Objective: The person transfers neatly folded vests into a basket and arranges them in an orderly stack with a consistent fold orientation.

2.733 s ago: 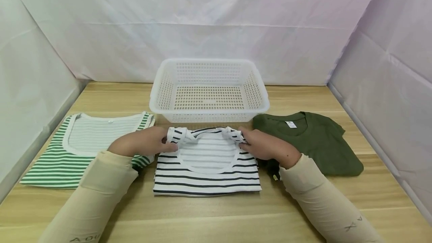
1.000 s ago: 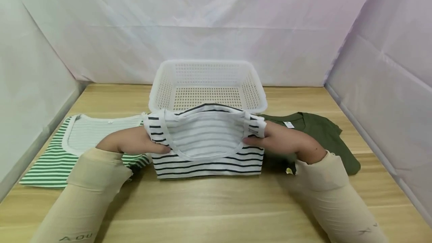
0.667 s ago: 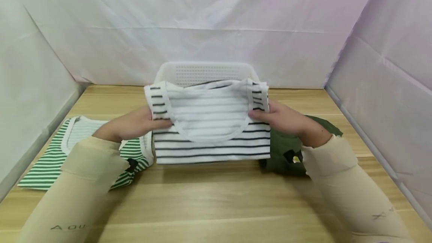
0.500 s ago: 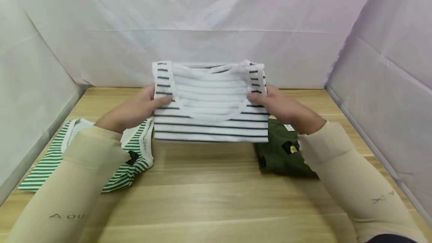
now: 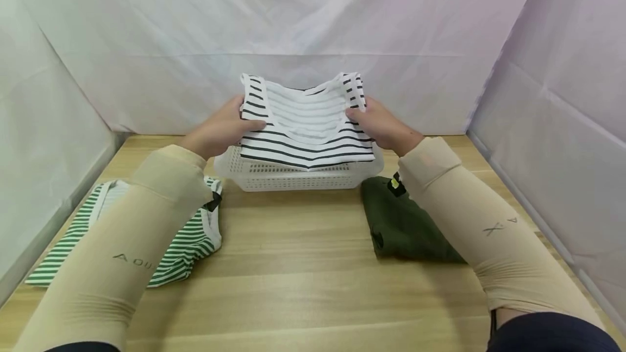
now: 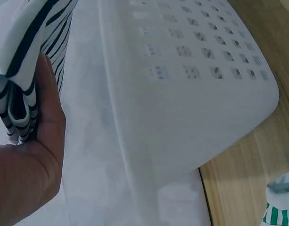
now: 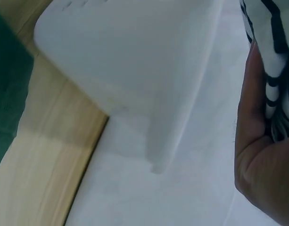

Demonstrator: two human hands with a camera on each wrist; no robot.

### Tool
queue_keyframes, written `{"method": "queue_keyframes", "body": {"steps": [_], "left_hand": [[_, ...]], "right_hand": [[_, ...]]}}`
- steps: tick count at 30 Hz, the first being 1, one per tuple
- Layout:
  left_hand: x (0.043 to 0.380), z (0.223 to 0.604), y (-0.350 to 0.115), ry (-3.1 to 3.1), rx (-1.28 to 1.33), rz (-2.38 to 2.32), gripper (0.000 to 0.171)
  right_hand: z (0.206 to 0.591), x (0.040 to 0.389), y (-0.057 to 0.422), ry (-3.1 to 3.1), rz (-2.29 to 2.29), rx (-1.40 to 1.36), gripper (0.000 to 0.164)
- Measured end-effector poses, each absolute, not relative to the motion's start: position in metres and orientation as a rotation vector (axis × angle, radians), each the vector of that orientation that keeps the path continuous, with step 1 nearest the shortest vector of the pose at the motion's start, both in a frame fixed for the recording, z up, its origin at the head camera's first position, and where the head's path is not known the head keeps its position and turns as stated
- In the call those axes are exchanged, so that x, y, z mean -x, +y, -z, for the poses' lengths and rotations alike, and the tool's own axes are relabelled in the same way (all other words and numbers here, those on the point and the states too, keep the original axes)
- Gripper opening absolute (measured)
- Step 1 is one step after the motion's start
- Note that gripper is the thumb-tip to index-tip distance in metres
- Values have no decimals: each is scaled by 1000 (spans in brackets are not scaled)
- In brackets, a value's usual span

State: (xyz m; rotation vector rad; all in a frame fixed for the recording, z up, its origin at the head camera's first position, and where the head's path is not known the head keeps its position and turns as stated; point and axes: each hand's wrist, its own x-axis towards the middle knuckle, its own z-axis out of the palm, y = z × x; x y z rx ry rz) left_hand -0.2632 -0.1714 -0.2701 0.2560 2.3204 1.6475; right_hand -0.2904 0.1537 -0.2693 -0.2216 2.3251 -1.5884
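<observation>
A folded white shirt with black stripes hangs over the white plastic basket in the head view, its round neckline facing me. My left hand grips its left side, thumb on top of the cloth. On the opposite side my right hand holds it the same way. Both wrist views show the fingers beneath the folded layers, with the basket wall beside them. Much of the basket's inside is hidden behind the shirt.
A green-and-white striped shirt lies at the left, partly under my left forearm. At the right is a dark green shirt, partly covered by my right sleeve. White sheeting encloses the wooden table at the back and sides.
Both hands have lifted the black-striped shirt off the table and carried it forward, away from me, over the basket. The green-striped and dark green shirts have stayed in place.
</observation>
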Motion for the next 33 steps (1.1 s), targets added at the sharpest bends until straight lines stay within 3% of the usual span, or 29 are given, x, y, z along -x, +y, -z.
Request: {"method": "queue_keyframes", "body": {"steps": [7, 15, 26, 33], "left_hand": [[277, 295, -166, 2546, -138, -1356, 67], [276, 313, -162, 2672, -191, -1127, 57], [272, 325, -152, 2755, -223, -926, 86], [269, 329, -149, 2826, -200, -713, 94]], "right_hand": [[290, 303, 143, 2439, 1332, 134, 51], [308, 305, 134, 2462, 1166, 187, 48], [325, 302, 131, 2675, 796, 185, 48], [330, 304, 125, 2707, 667, 104, 63]]}}
